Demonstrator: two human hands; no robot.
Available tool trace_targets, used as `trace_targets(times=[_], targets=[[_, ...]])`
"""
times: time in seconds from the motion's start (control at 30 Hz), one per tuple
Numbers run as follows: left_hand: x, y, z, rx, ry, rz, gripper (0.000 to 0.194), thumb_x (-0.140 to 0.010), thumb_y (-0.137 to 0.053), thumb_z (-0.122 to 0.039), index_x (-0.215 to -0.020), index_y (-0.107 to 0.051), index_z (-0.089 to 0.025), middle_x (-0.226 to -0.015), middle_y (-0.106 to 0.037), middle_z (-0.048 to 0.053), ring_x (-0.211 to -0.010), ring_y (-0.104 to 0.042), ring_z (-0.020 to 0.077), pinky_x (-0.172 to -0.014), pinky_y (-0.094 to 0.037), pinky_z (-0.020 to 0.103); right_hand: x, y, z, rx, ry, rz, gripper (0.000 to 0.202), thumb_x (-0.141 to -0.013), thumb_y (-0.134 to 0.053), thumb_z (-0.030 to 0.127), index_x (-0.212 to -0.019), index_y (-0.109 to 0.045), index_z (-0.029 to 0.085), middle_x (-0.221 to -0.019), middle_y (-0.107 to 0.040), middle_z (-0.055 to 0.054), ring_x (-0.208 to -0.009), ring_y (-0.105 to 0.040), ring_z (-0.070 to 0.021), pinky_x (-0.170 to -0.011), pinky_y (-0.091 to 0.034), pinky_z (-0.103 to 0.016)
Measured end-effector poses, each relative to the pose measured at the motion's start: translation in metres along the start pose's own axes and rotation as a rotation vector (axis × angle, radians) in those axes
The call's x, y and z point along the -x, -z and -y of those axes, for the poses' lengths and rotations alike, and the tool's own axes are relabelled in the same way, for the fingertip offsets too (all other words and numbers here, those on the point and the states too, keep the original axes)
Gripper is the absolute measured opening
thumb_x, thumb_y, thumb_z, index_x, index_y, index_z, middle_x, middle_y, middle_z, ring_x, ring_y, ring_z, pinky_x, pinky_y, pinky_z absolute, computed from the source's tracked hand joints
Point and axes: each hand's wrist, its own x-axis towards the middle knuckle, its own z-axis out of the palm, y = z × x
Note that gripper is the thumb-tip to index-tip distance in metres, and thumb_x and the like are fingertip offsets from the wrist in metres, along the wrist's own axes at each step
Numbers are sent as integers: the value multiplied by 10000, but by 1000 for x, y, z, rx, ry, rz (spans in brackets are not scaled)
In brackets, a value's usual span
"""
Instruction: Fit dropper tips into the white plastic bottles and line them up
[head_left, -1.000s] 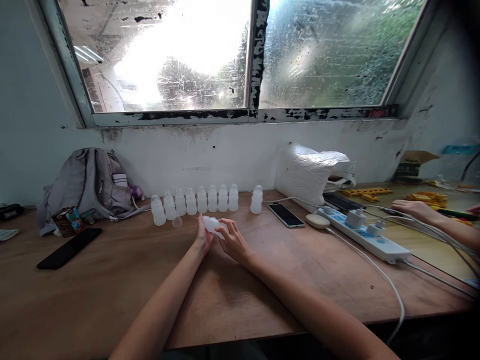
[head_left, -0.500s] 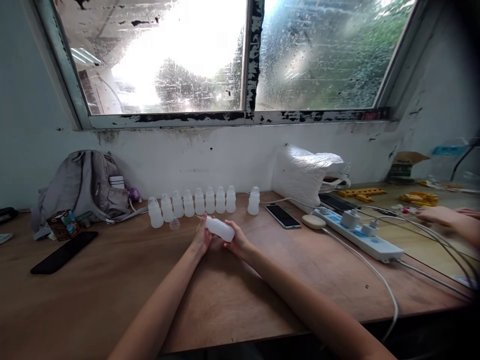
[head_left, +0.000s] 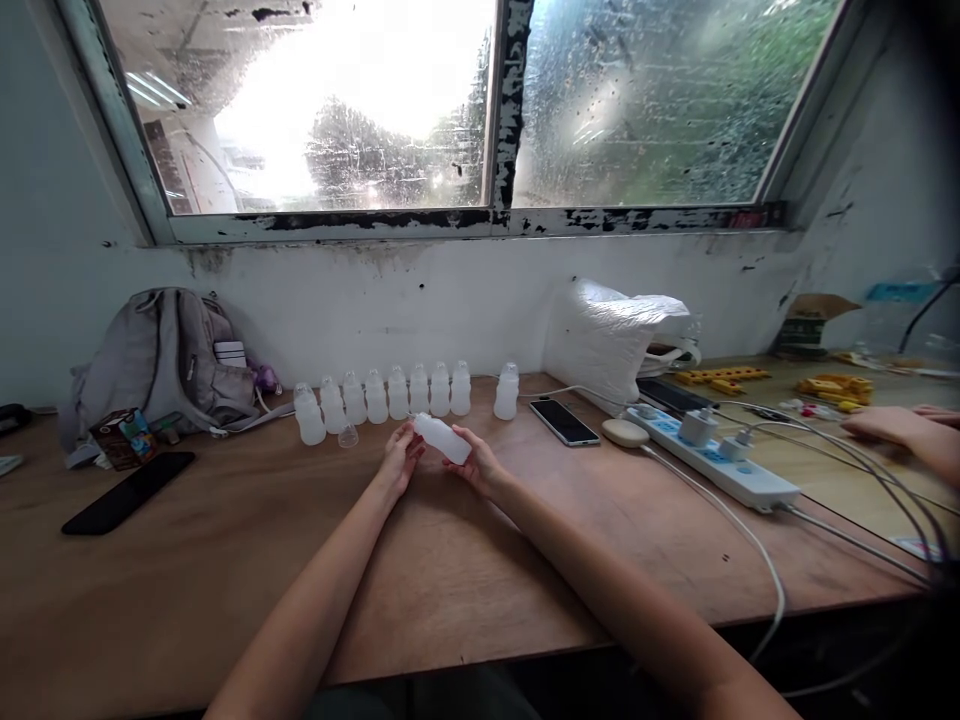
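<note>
Small translucent bottle (head_left: 444,438) held tilted above the table (head_left: 450,560), between both hands, in front of the bottle row (head_left: 382,396).

Right hand (head_left: 477,464) has its grip closed around the bottle's lower, right end, fingers under and around the body. Long axis runs from lower right up to upper left, so the free neck end points toward the left hand (head_left: 399,460). Left hand sits just beside that end, fingers loosely curled and part open; cannot tell whether the fingertips touch the bottle or hold anything small. Left hand is the nearer one to the neck; right hand carries the weight. A loose cap (head_left: 346,436) lies on the table left of the hands, near the row. One separate bottle (head_left: 507,392) stands to the right of the row. Another person's hand (head_left: 885,428) rests far right.
</note>
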Motion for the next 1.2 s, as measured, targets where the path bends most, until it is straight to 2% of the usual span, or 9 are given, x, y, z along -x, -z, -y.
trace_targets(times=[0.17,0.23,0.4,0.57,0.67,0.87,0.93,1.1,1.2], targets=[[11,-10,-5,36,57,268,300,-679,-619,-389,-859,-601,-149,-889,-624,61,-800,-571,152,-676,-418,232,-2,7,6,351,281,-43,303,-685,-556,434,-811,-506,163,-668,-542,-7,-451,-509,-90,-355,-420,-193],[15,-16,-4,82,59,290,312,-666,-629,-399,-844,-600,-144,-882,-623,57,-802,-570,152,-690,-425,235,-1,8,7,529,385,-84,321,-692,-523,476,-764,-504,163,-594,-509,14,-413,-483,-88,-318,-379,-185],[15,-24,5,246,31,39,224,-639,-667,-338,-703,-552,-157,-696,-604,6,-648,-568,122,-644,-449,247,5,2,-7,934,527,-54,338,-777,-384,481,-747,-513,170,-618,-522,0,-548,-527,-129,-462,-434,-231],[14,-20,2,185,49,-165,159,-614,-664,-238,-656,-536,-153,-622,-585,-18,-550,-557,96,-573,-447,228,15,-11,-20,1253,713,58,409,-669,-577,411,-992,-485,177,-967,-539,-77,-837,-535,-185,-712,-431,-316],[17,-22,-4,151,66,-94,122,-588,-648,-179,-658,-553,-147,-653,-608,1,-586,-580,120,-601,-458,252,20,-15,-16,1161,638,47,401,-637,-606,399,-950,-495,174,-920,-557,-68,-806,-546,-188,-676,-439,-306],[21,-24,-12,76,39,38,118,-577,-629,-193,-663,-566,-143,-687,-624,29,-643,-599,163,-636,-463,294,25,-14,8,599,-51,420,507,-773,-312,565,-965,-485,129,-681,-586,-59,-471,-538,-127,-358,-375,-205],[19,-23,-11,35,-19,-26,124,-572,-630,-196,-663,-568,-137,-660,-615,22,-596,-585,143,-605,-454,273,24,-13,11,676,-36,368,520,-750,-356,580,-1003,-473,142,-711,-589,-61,-491,-552,-132,-347,-368,-197],[14,-22,-3,-8,-115,-126,113,-540,-634,-153,-608,-546,-135,-594,-580,-21,-495,-511,71,-528,-395,199,25,-15,-3,1417,458,48,480,-626,-601,440,-1014,-464,194,-910,-585,-78,-762,-581,-207,-554,-430,-267],[15,-24,0,-21,-138,-113,128,-510,-630,-98,-587,-536,-137,-617,-588,-26,-518,-509,63,-533,-381,184,29,-19,-13,1694,606,-62,414,-634,-595,359,-979,-470,167,-945,-576,-114,-860,-555,-240,-646,-418,-309]])
